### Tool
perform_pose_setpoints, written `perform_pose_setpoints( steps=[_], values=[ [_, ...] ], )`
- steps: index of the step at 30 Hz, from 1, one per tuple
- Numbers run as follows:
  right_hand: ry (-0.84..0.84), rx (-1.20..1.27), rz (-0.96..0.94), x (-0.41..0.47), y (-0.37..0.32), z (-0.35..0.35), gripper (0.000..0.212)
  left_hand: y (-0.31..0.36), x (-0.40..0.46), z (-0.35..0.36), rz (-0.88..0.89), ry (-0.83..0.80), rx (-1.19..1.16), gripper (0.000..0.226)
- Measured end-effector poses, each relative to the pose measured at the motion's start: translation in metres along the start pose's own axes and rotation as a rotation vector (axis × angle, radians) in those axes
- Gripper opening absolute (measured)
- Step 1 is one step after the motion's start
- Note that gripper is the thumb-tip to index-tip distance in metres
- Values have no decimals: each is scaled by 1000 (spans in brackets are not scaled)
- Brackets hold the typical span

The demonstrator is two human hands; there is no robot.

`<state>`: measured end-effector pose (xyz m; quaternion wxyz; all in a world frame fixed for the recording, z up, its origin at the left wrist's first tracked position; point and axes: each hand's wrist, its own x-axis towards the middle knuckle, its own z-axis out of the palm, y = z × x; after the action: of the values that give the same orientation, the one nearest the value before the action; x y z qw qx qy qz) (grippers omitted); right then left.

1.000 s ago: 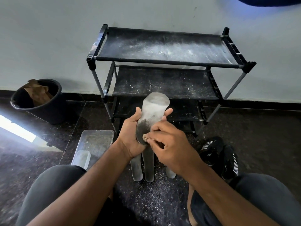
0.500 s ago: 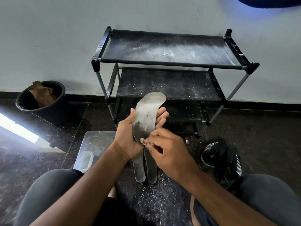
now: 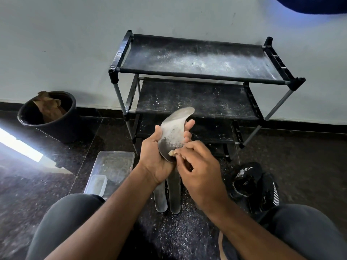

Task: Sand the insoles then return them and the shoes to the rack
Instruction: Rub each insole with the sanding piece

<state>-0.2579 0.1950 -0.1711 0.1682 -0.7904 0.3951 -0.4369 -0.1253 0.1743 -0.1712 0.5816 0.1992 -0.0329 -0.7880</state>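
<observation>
Over on the left: bucket (image 3: 47,115) and clear tray (image 3: 112,166), well apart from the work.
Left hand (image 3: 155,158): curled round the insole (image 3: 172,132), heel end in the palm.
Insole axis: toe up and away, toward the rack (image 3: 202,72).
Right hand (image 3: 197,166): nearer the heel, pinching a sanding scrap (image 3: 171,152) against it.
Floor below: spare insoles (image 3: 174,194) between the knees.
Right side: shoes (image 3: 255,184) near the rack; shelves bare.
</observation>
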Motion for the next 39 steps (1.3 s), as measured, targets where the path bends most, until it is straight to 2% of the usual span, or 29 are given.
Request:
perform_pose_setpoints(
  steps=[4, 9, 13, 17, 25, 31, 36, 39],
  values=[
    [82, -167, -68, 10, 6, -4, 13, 1, -2, 8, 47, -50, -21, 80],
    [129, -172, -15, 16, 12, -6, 9, -12, -5, 12, 30, -55, 186, 55],
    [65, -24, 103, 14, 8, -3, 7, -8, 0, 10, 71, 16, 201, 56],
    [-40, 18, 95, 3, -1, 3, 9, -3, 2, 6, 121, 45, 146, 58],
    [67, -125, 66, 22, 17, -10, 11, -13, 1, 12, 73, 26, 215, 55],
    [-71, 42, 86, 2, 2, 4, 9, -5, 1, 7, 134, 63, 163, 58],
    [65, -47, 63, 22, 16, -11, 9, -6, -2, 10, 123, 41, 201, 56],
    [53, -33, 89, 16, 11, -7, 8, -5, -2, 11, 132, 17, 205, 56]
  ],
)
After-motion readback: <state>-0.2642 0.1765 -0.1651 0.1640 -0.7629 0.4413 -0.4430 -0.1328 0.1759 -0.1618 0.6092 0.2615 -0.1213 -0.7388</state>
